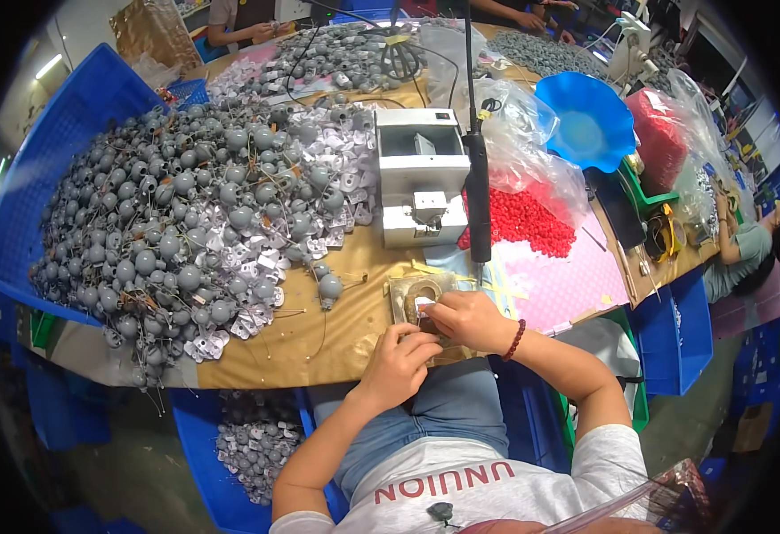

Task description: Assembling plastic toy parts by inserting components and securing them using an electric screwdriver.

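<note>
Both my hands meet over a flat brownish block (400,292) with a round recess, near the table's front edge. My right hand (474,320), with a dark red bead bracelet on its wrist, pinches a small white piece (423,303) above the recess. Close by on the left, my left hand (400,363) has its fingers curled together at the front of the block; what they grip is hidden. One loose grey round part (329,286) with thin wires lies left of the block.
A large heap of grey round parts (167,240) spills from a blue basket (52,169). Behind my hands stands a white machine (424,191) beside a black upright rod (477,196). Red pieces (532,222), a blue bowl (586,120) and a pink sheet (577,289) lie rightward. Other people work nearby.
</note>
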Demonstrator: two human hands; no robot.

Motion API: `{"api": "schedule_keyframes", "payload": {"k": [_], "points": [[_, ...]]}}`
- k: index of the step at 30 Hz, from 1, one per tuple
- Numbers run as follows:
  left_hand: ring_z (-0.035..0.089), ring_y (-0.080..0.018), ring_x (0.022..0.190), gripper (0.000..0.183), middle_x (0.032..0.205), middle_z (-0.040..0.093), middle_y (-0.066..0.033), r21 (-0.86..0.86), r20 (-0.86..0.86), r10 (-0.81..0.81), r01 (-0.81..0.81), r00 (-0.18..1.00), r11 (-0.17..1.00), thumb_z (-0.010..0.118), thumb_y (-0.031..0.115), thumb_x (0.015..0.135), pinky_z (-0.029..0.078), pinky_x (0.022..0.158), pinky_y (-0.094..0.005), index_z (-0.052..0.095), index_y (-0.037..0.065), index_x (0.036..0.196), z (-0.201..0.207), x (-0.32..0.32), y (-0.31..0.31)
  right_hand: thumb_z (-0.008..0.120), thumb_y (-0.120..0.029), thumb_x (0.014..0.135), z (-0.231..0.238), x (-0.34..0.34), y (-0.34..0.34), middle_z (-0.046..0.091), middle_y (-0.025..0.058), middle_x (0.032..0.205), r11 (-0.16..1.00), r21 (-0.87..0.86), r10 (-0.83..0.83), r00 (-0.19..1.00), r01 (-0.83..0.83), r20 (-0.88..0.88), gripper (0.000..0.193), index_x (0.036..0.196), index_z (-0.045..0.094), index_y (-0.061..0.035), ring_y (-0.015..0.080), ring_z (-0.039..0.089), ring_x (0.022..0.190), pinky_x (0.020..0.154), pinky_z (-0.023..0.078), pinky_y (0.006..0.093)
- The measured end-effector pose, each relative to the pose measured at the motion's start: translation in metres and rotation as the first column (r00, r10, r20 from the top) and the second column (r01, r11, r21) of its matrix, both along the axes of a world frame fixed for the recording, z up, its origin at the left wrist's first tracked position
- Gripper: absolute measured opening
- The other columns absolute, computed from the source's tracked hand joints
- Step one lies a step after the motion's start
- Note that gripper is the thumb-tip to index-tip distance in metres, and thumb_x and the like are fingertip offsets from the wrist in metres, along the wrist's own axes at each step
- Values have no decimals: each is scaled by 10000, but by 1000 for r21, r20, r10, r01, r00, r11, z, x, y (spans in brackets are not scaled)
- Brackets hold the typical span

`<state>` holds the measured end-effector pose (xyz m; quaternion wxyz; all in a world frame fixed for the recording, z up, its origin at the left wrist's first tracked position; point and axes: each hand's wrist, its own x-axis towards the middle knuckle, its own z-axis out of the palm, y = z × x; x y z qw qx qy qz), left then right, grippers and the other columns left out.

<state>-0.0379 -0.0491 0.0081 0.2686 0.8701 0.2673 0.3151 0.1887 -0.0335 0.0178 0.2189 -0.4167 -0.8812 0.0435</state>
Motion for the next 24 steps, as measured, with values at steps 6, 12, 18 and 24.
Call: {"api": "schedule_keyframes", "payload": {"k": [6, 12, 18, 24], "points": [[574, -290, 1141, 188, 1069, 676, -29, 55, -144, -137, 146, 980, 988, 729, 121, 796, 425, 946, -430, 710, 120, 982, 16, 7, 8, 742, -135, 789, -1, 2, 6, 574, 40, 748, 999, -45, 22, 998, -20, 62, 213, 985, 672, -93, 234, 649, 674, 537, 514, 375], [574, -284, 1122, 257, 1055, 629, -57, 82, -261, 38, -17, 965, 996, 714, 104, 811, 423, 926, -428, 685, 119, 1066, 2, -1, 21, 734, -212, 769, 13, 5, 12, 639, 78, 865, 989, -119, 112, 977, -92, 179, 280, 1009, 653, -91, 284, 698, 794, 619, 561, 393], [576, -297, 1177, 453, 1254, 622, -128, 351, -265, 269, -167, 926, 921, 631, 67, 833, 429, 999, -464, 640, 48, 1286, -2, 12, 25, 710, -229, 794, 26, 19, 13, 657, 82, 958, 981, -169, 147, 935, -96, 322, 381, 1160, 687, -129, 281, 696, 883, 638, 569, 379], [587, -268, 1161, 413, 1308, 628, -154, 457, -303, 335, -172, 892, 873, 626, 129, 857, 432, 981, -470, 644, 14, 1254, -18, 19, 15, 608, -201, 870, 34, 25, 12, 650, 92, 960, 985, -99, 173, 900, -145, 400, 482, 1348, 662, -177, 280, 690, 837, 632, 567, 400]]}}
